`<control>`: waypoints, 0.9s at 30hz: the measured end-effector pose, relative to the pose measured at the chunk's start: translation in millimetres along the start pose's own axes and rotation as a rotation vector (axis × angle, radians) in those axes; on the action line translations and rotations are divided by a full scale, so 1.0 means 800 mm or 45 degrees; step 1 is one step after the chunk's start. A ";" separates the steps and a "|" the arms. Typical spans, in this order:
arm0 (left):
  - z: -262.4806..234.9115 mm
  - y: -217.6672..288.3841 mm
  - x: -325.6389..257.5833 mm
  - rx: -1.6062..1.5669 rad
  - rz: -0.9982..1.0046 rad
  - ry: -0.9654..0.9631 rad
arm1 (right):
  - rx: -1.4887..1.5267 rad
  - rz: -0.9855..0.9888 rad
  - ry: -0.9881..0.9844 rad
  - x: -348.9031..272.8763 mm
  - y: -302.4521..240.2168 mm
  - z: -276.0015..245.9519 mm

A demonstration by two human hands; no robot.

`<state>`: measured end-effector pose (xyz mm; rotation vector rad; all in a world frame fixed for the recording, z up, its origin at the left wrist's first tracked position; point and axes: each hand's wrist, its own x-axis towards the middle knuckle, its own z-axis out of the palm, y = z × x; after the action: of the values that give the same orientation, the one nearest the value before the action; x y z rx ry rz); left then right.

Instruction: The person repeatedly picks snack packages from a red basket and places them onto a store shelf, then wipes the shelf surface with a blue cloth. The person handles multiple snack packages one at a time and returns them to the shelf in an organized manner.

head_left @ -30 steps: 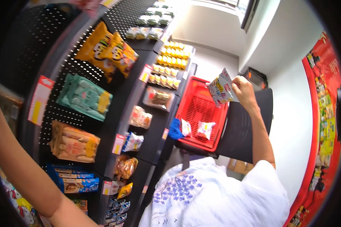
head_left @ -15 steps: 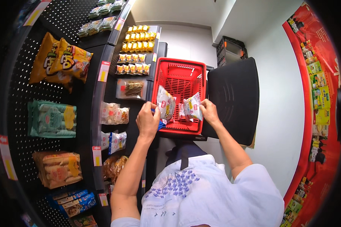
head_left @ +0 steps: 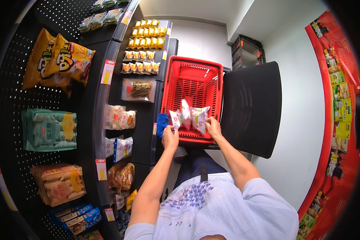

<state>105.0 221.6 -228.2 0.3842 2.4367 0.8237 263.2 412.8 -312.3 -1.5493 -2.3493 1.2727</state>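
Observation:
My left hand point(head_left: 170, 138) is closed at the near left of the red shopping basket point(head_left: 194, 59), its fingers at the lower end of a white snack bag point(head_left: 175, 117). A blue cloth point(head_left: 162, 123) lies against the basket's left rim, just beside these fingers; whether the hand also touches it I cannot tell. With my right hand point(head_left: 213, 128) I pinch the lower right edge of another white snack bag with pink print point(head_left: 199, 118). Between the two bags stands a motion-blurred white and pink bag point(head_left: 185, 110), inside the basket's near end.
Left are black shelves with yellow snack bags point(head_left: 62, 62), a green pack point(head_left: 50, 129) and brown packs point(head_left: 60, 184). Small yellow packets point(head_left: 148, 42) line the rack beyond. A black panel point(head_left: 252, 110) stands right of the basket, with a black crate point(head_left: 247, 52) behind.
My left hand has moved down and right, my right hand slightly down and left. The bags sit closer together, with a blurred one between them. The blue cloth now shows at the left rim.

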 end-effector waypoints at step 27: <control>-0.486 0.162 -0.218 0.517 1.054 1.314 | 0.572 -1.691 0.058 -0.058 -0.666 -0.217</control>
<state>38.4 63.9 182.8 1.5022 3.4537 0.9869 -29.7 396.9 167.4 0.1985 -2.0360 1.1301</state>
